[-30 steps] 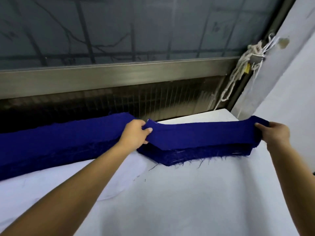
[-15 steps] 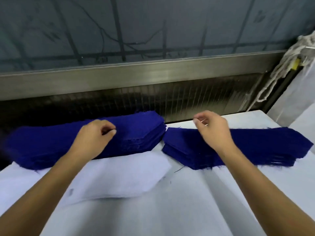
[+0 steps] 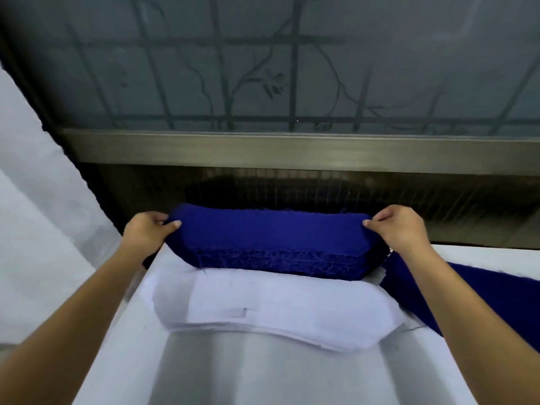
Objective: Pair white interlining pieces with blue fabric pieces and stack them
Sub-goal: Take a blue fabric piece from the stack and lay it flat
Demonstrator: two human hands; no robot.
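Left hand [image 3: 147, 232] and right hand [image 3: 401, 229] each grip, fingers curled, an end of the blue fabric stack [image 3: 271, 241], behind the white interlining stack [image 3: 277, 308] on the table [image 3: 263, 375].

White table [image 3: 263, 375]: interlining stack [image 3: 277, 311], blue stack [image 3: 271, 238], second blue stack [image 3: 485, 296]

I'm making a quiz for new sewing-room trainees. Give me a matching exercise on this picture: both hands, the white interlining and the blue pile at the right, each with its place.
1 left hand
2 right hand
3 white interlining stack
4 second blue pile

a grips the right end of the blue stack
b lies nearer the person than the blue stack
c lies at the right, partly behind the right forearm
d grips the blue stack's left end

Pairs: 1-d, 2-a, 3-b, 4-c
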